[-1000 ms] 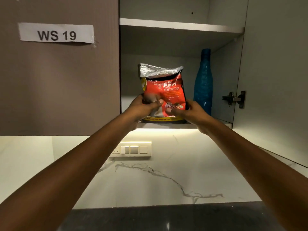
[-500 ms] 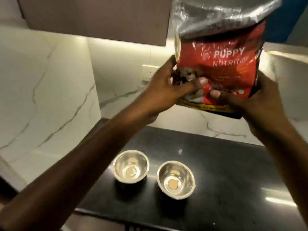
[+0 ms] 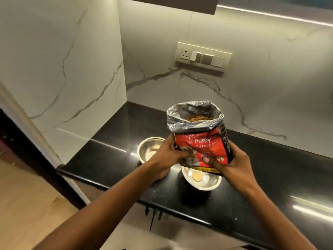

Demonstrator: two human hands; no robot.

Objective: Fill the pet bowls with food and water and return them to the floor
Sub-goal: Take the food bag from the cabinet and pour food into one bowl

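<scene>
Both hands grip the lower half of an opened bag of puppy food (image 3: 201, 141), holding it upright above the black tabletop (image 3: 108, 154): the left hand (image 3: 167, 156) is wrapped round the bag's left edge with the thumb pressed across its red front, and the right hand (image 3: 228, 165) is clenched on the bottom right corner, thumb likewise on the front. The bag's long axis stands close to vertical, its silver-lined mouth (image 3: 194, 114) rolled open at the top and facing up, with brown kibble (image 3: 198, 118) showing inside. Two steel bowls sit on the tabletop, both looking empty. The nearer bowl (image 3: 201, 179) lies directly under the bag's base, its far rim hidden behind the bag; the other bowl (image 3: 149, 148) sits to the left and further back, just behind the left hand and partly covered by it. The relation that matters is that the mouth is at the top while either bowl is below: to pour, I judge the bag must tip well past level, and tipping it leftward would carry the mouth towards the far bowl, whereas filling the nearer one would call for drawing the bag back or swinging the mouth down towards the person. The water bowl is not yet filled either
</scene>
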